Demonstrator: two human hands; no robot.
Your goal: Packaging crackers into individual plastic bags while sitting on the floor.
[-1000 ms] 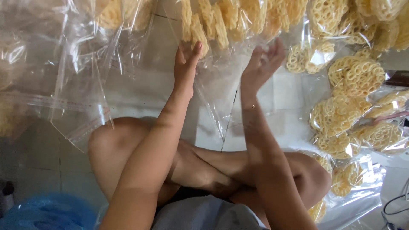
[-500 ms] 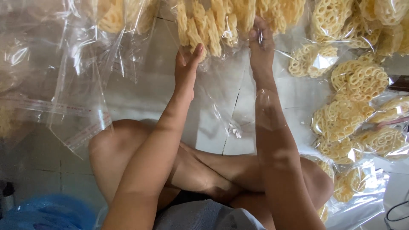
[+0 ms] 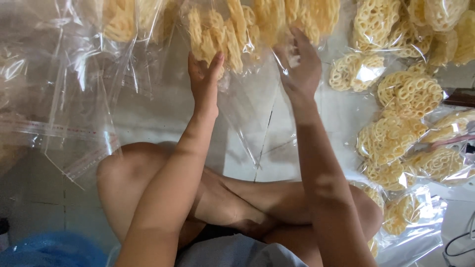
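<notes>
A clear plastic bag [image 3: 250, 116] hangs open in front of me, its mouth held up near the top of the view. My left hand [image 3: 204, 79] grips the bag's left edge. Yellow lattice-shaped crackers [image 3: 232, 29] sit in and above the bag's mouth. My right hand [image 3: 299, 64] reaches up into these crackers with curled fingers; whether it grasps one I cannot tell. The bag's lower tip points down towards my crossed legs [image 3: 232, 207].
Several sealed bags of the same crackers [image 3: 401, 128] lie on the tiled floor at the right. Empty clear bags [image 3: 69, 99] pile at the left. A blue plastic bag [image 3: 44, 249] sits at the bottom left.
My right hand went up into the crackers, then came slightly down and right. The left hand has kept its hold on the bag's edge.
</notes>
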